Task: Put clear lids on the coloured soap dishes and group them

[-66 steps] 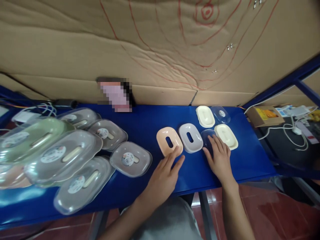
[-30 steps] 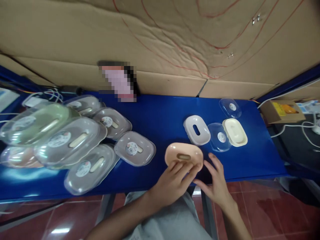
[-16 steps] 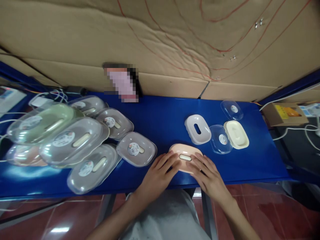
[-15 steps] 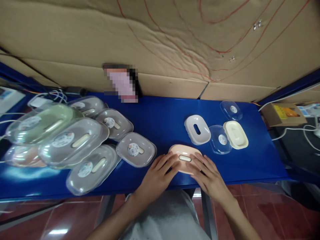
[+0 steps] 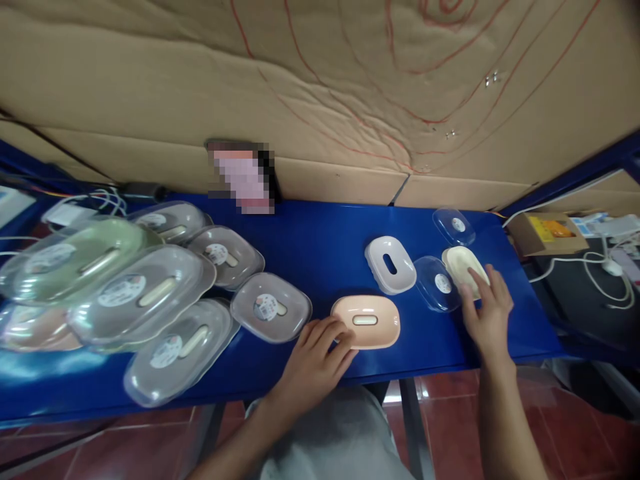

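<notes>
While the right hand sits at right of centre, its fingers are spread flat and lie on the near end of the cream oval plastic soap dish, nothing gripped. That dish lies up and slightly left of the palm, long axis slanting from upper left to lower right; right hand is clearly the nearer one. Clear plastic lid with a round sticker touches the dish's left side; a second clear lid sits above it, just apart.

Left hand, lower centre, has fingers loosely curled and open, tips touching the left near edge of the peach oval plastic soap dish with a slot, not closed around it. This dish lies long axis left-right, just up-right of the hand. White oval slotted soap dish sits between the peach one and the lids, apart from both hands.

Glossy blue tabletop carries everything. Heap of lidded soap boxes with clear covers fills the left of frame. Brown cardboard wall with red lines stands behind; cables and a small cardboard box at far right.
</notes>
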A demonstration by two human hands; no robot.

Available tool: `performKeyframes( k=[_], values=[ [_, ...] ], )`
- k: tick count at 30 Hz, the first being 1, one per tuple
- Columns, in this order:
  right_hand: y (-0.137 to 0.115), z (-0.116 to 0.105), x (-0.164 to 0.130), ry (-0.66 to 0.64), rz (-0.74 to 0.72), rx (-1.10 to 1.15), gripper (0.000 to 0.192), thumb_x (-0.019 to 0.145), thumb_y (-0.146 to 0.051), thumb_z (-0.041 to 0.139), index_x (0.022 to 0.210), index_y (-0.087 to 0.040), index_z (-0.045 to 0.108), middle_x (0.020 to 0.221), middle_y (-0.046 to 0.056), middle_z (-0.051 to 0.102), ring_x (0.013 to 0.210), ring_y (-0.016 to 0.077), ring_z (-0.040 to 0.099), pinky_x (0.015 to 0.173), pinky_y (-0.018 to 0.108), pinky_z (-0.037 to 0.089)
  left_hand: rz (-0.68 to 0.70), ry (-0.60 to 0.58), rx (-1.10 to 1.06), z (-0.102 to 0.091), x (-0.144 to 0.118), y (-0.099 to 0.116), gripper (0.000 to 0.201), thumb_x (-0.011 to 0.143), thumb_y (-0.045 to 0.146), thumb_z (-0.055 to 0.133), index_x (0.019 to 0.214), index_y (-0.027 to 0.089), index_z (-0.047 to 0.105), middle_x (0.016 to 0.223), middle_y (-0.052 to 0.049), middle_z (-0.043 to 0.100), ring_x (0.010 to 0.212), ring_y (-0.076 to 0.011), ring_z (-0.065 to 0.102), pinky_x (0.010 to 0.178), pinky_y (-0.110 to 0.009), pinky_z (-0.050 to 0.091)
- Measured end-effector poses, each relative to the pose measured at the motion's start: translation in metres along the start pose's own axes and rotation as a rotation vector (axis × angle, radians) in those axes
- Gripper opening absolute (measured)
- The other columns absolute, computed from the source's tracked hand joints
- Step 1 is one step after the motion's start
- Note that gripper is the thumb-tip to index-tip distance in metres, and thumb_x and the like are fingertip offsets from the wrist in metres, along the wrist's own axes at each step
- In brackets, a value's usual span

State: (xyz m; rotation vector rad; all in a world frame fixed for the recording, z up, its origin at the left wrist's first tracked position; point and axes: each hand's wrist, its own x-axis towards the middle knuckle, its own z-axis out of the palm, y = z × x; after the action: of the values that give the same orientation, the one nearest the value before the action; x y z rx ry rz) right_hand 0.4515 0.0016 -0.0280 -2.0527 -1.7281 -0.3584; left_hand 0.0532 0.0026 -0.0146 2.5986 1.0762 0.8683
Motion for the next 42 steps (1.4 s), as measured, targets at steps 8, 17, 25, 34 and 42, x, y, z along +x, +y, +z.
performKeyframes(
  k=[8,17,25,34,42],
  values=[
    [-0.072,-0.019,-0.033,-0.133,-0.069,0.134,0.054,0.109,-0.046,0.056,0.159,-0.026,0.053,0.159,0.015,0.059,0.148,0.0358,0.055,0.117,0.057,0.047,-0.006,-0.022,-0.181,-0.004,-0.002,-0.003,0.013,0.102,0.017,0.065,0.115,0.018,0.067,0.141,-0.015,0.062,0.134,-0.0302,0.062,0.11,-0.047,0.058],
    [-0.122,-0.032,-0.089,-0.196,-0.42,0.474,0.061,0.106,-0.02,0.054,0.165,-0.03,0.045,0.155,0.008,0.064,0.148,0.0319,0.056,0.122,0.059,0.047,-0.186,-0.122,-0.351,0.004,-0.01,-0.01,0.075,0.101,0.026,0.072,0.166,0.027,0.034,0.168,-0.02,0.042,0.15,-0.0308,0.054,0.116,-0.047,0.057],
    [-0.137,-0.026,-0.071,-0.233,-0.671,0.323,0.061,0.105,-0.014,0.06,0.163,-0.029,0.047,0.153,0.006,0.066,0.16,0.0255,0.041,0.134,0.057,0.027,-0.226,-0.205,-0.402,0.006,-0.008,-0.013,0.086,0.104,0.032,0.07,0.173,0.034,0.018,0.171,-0.016,0.042,0.157,-0.0301,0.047,0.123,-0.053,0.05],
    [-0.124,-0.02,-0.067,-0.245,-0.598,0.359,0.067,0.106,-0.022,0.064,0.168,-0.032,0.04,0.161,0.01,0.058,0.157,0.0313,0.046,0.121,0.056,0.051,-0.194,-0.195,-0.377,0.006,-0.006,-0.012,0.082,0.106,0.033,0.066,0.173,0.034,0.019,0.173,-0.015,0.04,0.157,-0.0294,0.046,0.123,-0.052,0.05],
    [-0.133,-0.024,-0.068,-0.239,-0.649,0.279,0.072,0.103,-0.013,0.065,0.168,-0.031,0.039,0.165,0.009,0.053,0.162,0.0335,0.035,0.128,0.065,0.04,-0.223,-0.147,-0.402,0.007,-0.008,-0.013,0.07,0.107,0.026,0.062,0.168,0.032,0.029,0.171,-0.015,0.043,0.156,-0.0285,0.048,0.122,-0.052,0.051]
  ],
)
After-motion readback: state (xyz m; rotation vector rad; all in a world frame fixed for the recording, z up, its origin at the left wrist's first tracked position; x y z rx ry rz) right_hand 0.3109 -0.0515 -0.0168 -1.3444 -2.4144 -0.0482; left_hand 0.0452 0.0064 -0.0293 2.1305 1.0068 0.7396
